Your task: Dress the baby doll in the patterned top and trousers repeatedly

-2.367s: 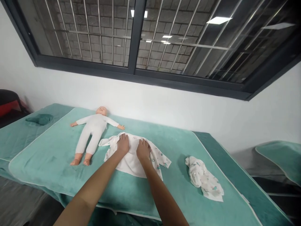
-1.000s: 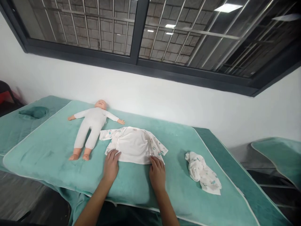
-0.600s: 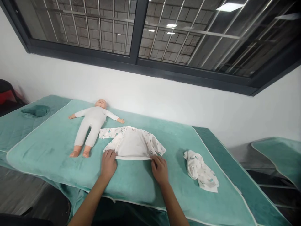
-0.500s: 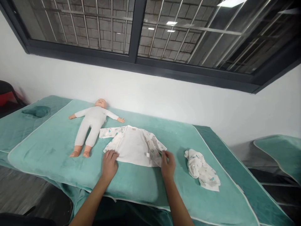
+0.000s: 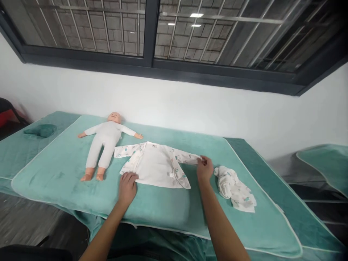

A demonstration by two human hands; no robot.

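Note:
A white long-sleeved baby shirt [image 5: 154,165] with small printed figures on its sleeves and side panels lies spread on the pale green mat. My left hand [image 5: 127,187] is at its lower left corner, fingers bent and closed over the hem. With thumb and fingers pinched, my right hand [image 5: 205,169] holds the cuff of the sleeve on the right, which is stretched out sideways. Behind and left of the shirt, a baby doll [image 5: 104,145] in a white suit lies on its back, arms spread. A crumpled printed white garment [image 5: 235,189] rests right of my right hand.
The pale green mat [image 5: 62,188] covers a padded bed against a white wall [image 5: 174,105]. A dark-framed window [image 5: 150,61] with metal bars is above it. A dark green cushion [image 5: 40,130] lies at the far left, and another green padded surface [image 5: 326,163] stands at the right.
My right hand has moved up and right with the cuff, straightening the sleeve away from the shirt's side. My left hand stays at the lower left corner. The view has shifted slightly.

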